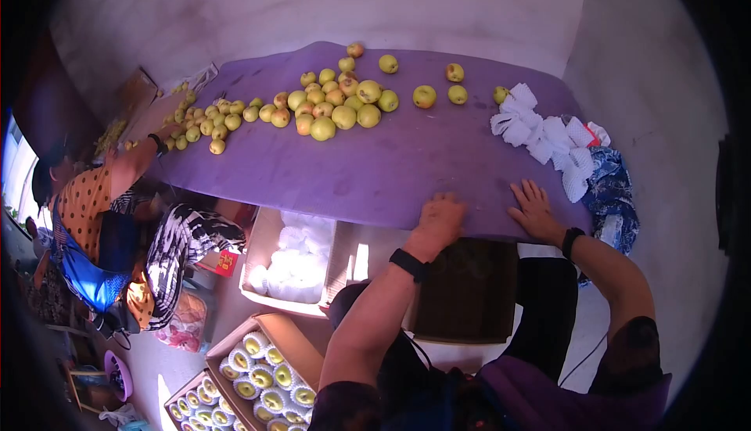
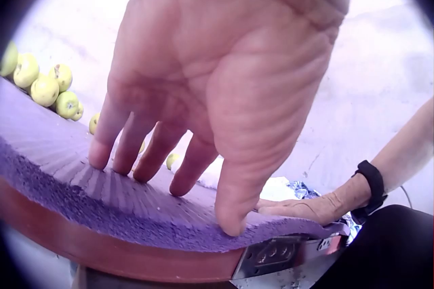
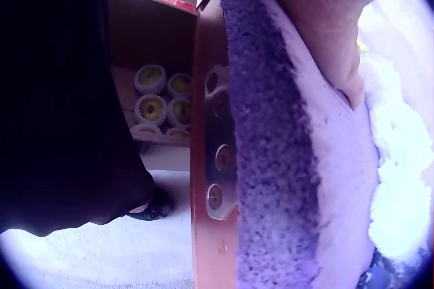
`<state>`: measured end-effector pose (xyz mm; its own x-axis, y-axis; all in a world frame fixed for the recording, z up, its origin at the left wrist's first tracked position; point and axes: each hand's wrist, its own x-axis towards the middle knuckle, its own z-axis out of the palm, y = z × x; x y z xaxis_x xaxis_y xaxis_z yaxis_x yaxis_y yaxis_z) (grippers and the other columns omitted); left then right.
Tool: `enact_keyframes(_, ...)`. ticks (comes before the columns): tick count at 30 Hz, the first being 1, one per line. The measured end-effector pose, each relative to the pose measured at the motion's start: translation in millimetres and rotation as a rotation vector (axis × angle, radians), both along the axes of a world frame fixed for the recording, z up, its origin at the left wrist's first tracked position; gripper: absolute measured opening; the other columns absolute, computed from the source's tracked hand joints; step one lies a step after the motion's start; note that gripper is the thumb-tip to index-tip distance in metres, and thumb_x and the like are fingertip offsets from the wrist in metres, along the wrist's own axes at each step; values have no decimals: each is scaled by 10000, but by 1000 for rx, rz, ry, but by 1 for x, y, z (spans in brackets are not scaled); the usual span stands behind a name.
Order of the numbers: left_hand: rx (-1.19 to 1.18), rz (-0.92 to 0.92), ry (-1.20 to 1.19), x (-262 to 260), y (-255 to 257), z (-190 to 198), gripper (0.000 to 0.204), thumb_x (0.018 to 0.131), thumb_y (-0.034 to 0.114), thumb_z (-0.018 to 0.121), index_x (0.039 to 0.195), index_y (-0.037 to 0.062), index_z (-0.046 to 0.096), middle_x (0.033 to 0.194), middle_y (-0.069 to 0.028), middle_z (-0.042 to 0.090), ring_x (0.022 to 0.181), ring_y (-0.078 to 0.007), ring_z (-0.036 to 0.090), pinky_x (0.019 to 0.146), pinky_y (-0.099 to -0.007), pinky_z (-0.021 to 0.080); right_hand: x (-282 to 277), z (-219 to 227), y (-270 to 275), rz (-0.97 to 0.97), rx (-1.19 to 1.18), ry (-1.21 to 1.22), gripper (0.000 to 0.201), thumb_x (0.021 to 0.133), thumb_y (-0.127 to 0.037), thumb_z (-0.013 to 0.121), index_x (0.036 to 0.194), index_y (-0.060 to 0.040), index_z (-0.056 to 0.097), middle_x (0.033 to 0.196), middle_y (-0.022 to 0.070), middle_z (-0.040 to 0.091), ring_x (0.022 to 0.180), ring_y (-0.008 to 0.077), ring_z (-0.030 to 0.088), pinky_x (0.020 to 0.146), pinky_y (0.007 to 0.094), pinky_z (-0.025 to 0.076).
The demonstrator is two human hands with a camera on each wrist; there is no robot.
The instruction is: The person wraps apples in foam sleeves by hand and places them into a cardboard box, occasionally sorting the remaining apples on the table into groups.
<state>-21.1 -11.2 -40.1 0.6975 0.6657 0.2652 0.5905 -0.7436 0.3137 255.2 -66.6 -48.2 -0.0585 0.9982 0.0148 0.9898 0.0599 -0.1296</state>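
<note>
1. Head view: the purple mat (image 1: 313, 173) lies directly under both sets of fingers, spread over the table (image 2: 135, 260), and here both hands are at its near edge.
2. Left hand (image 1: 442, 220), and what a look from the left wrist: fingers bent down, slightly apart, tips touching the mat, thumb set apart and touching close to the edge. Nothing is gripped.
3. Over to the right hand (image 1: 540, 213): it rests on the mat, fingers extended and spread, holding nothing; the right wrist camera catches only part of it.
4. Beyond the fingers, well apart from them, sit the loose apples (image 1: 344, 110), heaped toward the left, with a few scattered rightward.
5. White foam nets (image 1: 532, 126) bunch up beyond the right hand, beside blue patterned cloth (image 1: 614, 196).
6. Down below, a dark open box (image 1: 465, 290) sits by the table edge; the right wrist view shows netted apples (image 3: 150, 109) inside a box.
7. Off left, another person (image 1: 82, 212) reaches among the apples.
</note>
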Motion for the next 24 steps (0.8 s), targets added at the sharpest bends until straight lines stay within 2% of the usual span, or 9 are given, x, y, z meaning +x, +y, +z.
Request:
enact_keyframes(2,2,25,68,1,0,0,376,685,208,764,1008,76,625,1026,-157,579,1000,-362,570,839,-443,489,-1,2,0,5,-3,-9,676,930,-482,426,1444,-61,297,1483,280,229,1401,407,163,1123,516,108)
enact_keyframes(15,1,9,56,0,-3,2,387,695,214,766,1032,82,628,1039,-153,586,1012,-360,563,849,-444,487,0,0,0,9,-5,-35,684,938,-514,388,1447,-69,287,1468,274,257,1386,427,181,1117,517,130)
enact_keyframes(24,-13,20,132,4,-2,7,395,699,210,769,1038,78,616,1035,-142,581,1030,-349,557,848,-445,492,4,-5,2,22,3,-56,677,941,-501,377,1452,-68,275,1464,290,250,1374,447,200,1117,530,122)
